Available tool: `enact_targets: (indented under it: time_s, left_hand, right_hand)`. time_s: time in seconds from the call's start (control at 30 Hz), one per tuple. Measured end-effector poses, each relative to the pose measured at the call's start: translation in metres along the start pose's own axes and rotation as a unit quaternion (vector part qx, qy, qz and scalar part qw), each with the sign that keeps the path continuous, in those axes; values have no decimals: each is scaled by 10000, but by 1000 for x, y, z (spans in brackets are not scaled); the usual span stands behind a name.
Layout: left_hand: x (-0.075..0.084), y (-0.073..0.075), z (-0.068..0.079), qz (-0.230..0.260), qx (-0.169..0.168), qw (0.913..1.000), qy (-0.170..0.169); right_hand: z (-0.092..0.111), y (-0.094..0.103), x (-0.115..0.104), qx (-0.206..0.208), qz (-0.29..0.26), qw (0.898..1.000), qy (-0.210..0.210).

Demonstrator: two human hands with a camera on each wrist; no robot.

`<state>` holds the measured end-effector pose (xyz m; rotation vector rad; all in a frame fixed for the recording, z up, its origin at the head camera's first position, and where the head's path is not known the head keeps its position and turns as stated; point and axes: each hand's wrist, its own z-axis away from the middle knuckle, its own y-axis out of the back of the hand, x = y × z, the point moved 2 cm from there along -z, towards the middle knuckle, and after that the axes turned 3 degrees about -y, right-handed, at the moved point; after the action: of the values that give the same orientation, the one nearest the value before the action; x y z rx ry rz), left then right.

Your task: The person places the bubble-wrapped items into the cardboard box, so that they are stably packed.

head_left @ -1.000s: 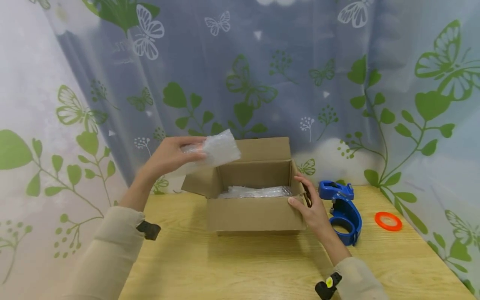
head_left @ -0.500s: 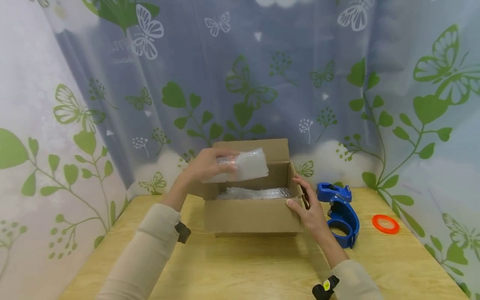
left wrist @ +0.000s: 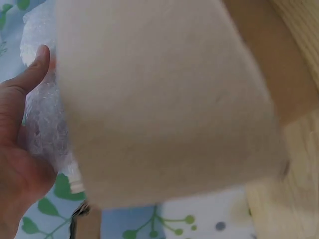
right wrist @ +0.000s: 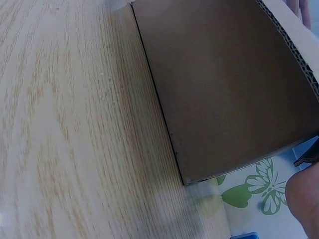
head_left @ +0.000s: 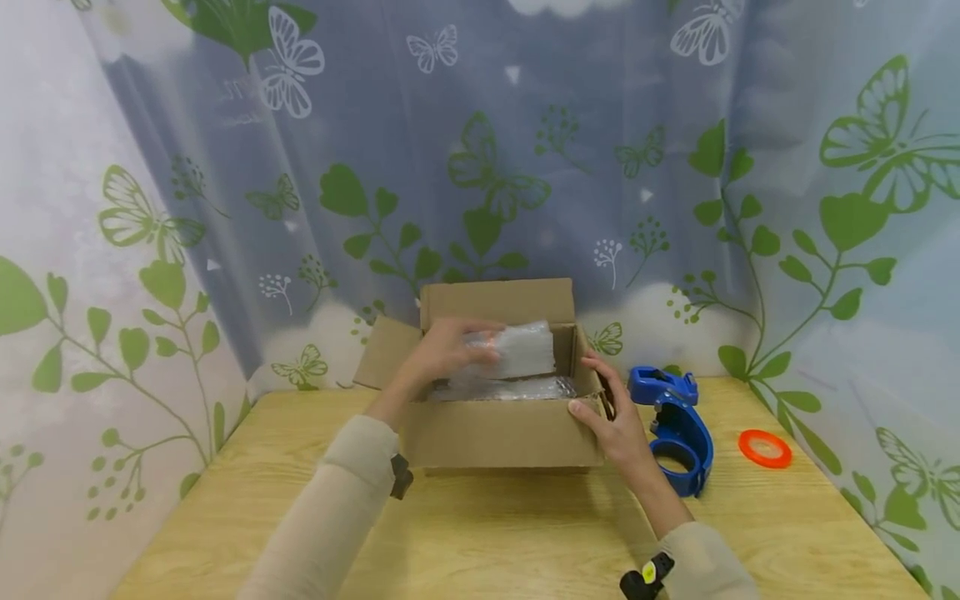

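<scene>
My left hand (head_left: 448,348) grips a bubble-wrapped packet (head_left: 523,348) with a bit of orange on it, over the mouth of an open cardboard box (head_left: 502,435). In the left wrist view the thumb lies along the clear bubble wrap (left wrist: 46,117), and a box flap hides much of the packet. More bubble wrap (head_left: 532,388) lies inside the box. My right hand (head_left: 621,421) holds the box's right side, thumb on the front edge and fingers around the right flap. Only a piece of that hand (right wrist: 305,196) shows in the right wrist view.
A blue tape dispenser (head_left: 686,442) stands right of the box, with another blue piece (head_left: 662,385) behind it. Farther right lies an orange ring-shaped roll (head_left: 765,448). The wooden table (head_left: 510,533) meets a patterned curtain (head_left: 510,167) at the back.
My left hand has carried the bubble-wrapped packet right and down, from above the left flap to the box's opening. My right hand keeps its hold on the box.
</scene>
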<state>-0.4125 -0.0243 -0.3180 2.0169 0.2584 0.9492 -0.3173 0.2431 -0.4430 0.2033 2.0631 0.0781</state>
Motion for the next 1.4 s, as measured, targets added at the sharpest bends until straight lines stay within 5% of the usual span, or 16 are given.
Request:
enact_targets:
  time_s: [0.47, 0.77, 0.93, 1.4]
  left_hand:
    - [-19, -31, -1, -436, 241, 9985, -231]
    - [-19, -30, 3, -377, 412, 9977, -390]
    - [-18, -28, 5, -222, 777, 9963, -281]
    - [-23, -34, 3, -158, 881, 9960, 5]
  right_hand:
    - [1, -1, 0, -8, -22, 10000, -18]
    - [-1, -1, -3, 15, -72, 9999, 79]
    - [-3, -2, -4, -2, -39, 10000, 77]
    - [0, 0, -2, 27, 19, 10000, 51]
